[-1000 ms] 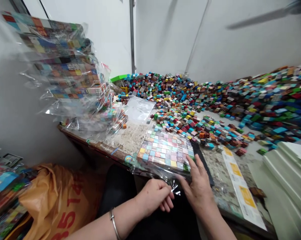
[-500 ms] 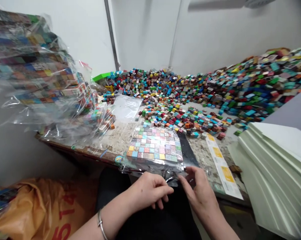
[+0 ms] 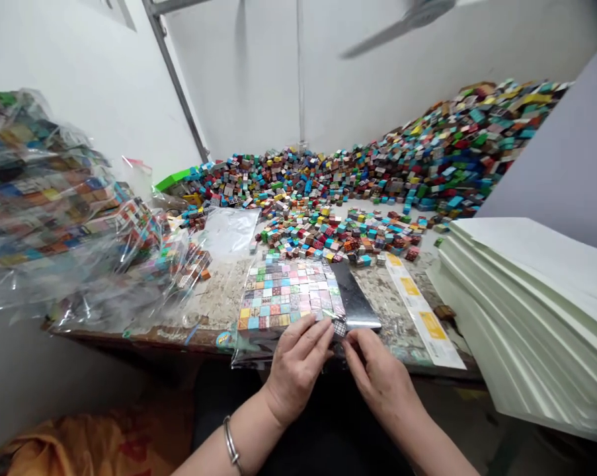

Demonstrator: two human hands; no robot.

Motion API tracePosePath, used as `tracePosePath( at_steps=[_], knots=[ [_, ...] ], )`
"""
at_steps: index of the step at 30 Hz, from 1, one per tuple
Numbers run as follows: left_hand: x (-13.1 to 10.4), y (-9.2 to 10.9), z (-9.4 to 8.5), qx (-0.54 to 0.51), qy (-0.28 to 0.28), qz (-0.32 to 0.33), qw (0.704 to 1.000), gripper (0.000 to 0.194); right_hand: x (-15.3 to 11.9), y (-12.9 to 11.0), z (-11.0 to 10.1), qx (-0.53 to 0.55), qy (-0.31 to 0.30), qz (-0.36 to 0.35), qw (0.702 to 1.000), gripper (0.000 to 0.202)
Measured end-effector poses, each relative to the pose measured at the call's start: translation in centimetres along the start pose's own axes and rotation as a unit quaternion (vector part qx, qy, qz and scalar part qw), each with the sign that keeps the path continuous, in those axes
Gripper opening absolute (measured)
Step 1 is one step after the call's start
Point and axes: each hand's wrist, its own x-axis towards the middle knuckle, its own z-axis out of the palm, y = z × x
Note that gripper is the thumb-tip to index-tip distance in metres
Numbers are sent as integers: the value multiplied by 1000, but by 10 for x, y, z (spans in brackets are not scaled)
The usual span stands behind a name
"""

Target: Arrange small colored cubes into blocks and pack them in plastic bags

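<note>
Small colourful square tiles (image 3: 278,291) lie in rows inside a clear plastic bag (image 3: 248,354) at the table's front edge. My left hand (image 3: 301,363) rests its outstretched fingers on the near right corner of the bagged tiles; its thumb is mostly hidden. Just to the right, my right hand (image 3: 380,370) has thumb and forefinger pinched at the bag's corner. A dark tile with a light grid pattern (image 3: 338,326) shows between the two hands. Partly under the bag's right side lies a flat black board (image 3: 355,301).
Loose coloured blocks (image 3: 318,228) spread behind the bag and heap up against the wall. Plastic-wrapped stacks of tiles (image 3: 55,192) stand left. A white strip with yellow labels (image 3: 422,314) and a stack of pale sheets (image 3: 506,311) are right. A clear bag (image 3: 231,228) lies further back.
My left hand has moved up and forward from above the bag's near edge onto the tiles. My right hand has closed in on the bag's corner. The camera view has shifted.
</note>
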Motion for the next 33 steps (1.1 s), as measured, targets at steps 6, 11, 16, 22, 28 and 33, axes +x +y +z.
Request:
tracePosePath(
  at_steps=[6, 11, 16, 22, 28, 33],
  knots=[
    [10, 0, 14, 42, -9, -1, 999, 44, -1, -3, 0, -23, 18, -16, 999, 19],
    [18, -2, 23, 65, 60, 27, 996, 38, -5, -3, 4, -53, 37, -14, 998, 21],
    [25, 3, 28, 71, 97, -5, 993, 28, -10, -1, 10, -74, 48, -18, 996, 20],
    [24, 4, 33, 52, 86, -24, 995, 26, -12, -3, 10, -49, 30, -23, 998, 19],
    [22, 0, 32, 106, 75, 21, 991, 36, -12, -4, 8, -34, 16, -14, 999, 19],
    [18, 3, 31, 111, 51, 10, 992, 37, -12, -3, 12, -31, 11, -11, 999, 20]
  ],
)
